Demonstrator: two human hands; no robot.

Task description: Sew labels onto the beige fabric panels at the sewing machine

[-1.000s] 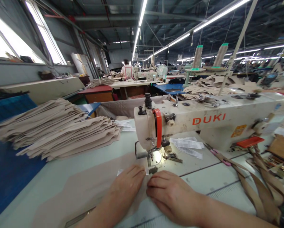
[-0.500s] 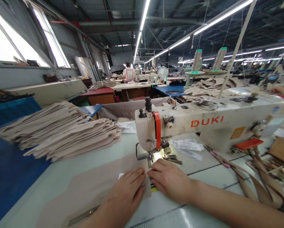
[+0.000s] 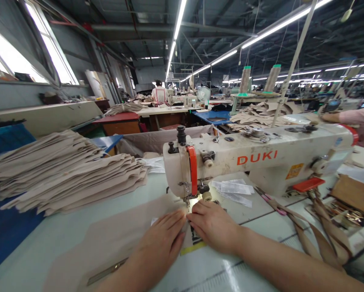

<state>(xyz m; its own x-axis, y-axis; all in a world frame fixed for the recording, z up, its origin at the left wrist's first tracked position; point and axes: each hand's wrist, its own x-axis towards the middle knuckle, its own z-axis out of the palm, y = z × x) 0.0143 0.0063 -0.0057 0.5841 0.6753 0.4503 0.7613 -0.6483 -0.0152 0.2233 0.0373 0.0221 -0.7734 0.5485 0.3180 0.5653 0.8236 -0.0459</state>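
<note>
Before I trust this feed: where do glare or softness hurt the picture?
Head view: light blooms white under the sewing machine, beside the right hand; head view: windows are blown out, and a glare streak marks the tabletop; head view: print on the white labels is too soft to read.

A pale green sewing table (image 3: 32, 259) carries everything in the foreground. On its left side sit layered piles of beige cloth pieces (image 3: 87, 186), reaching over a blue surface (image 3: 11, 235) alongside, with white slips (image 3: 156, 164) just behind them. A single flat cloth (image 3: 123, 227) lies in front of the piles. The sewing machine (image 3: 261, 158) stands across the right half. Under its arm rest more white labels (image 3: 233, 188), with pink-handled scissors (image 3: 270, 198) and tan straps (image 3: 309, 235) near them.
</note>
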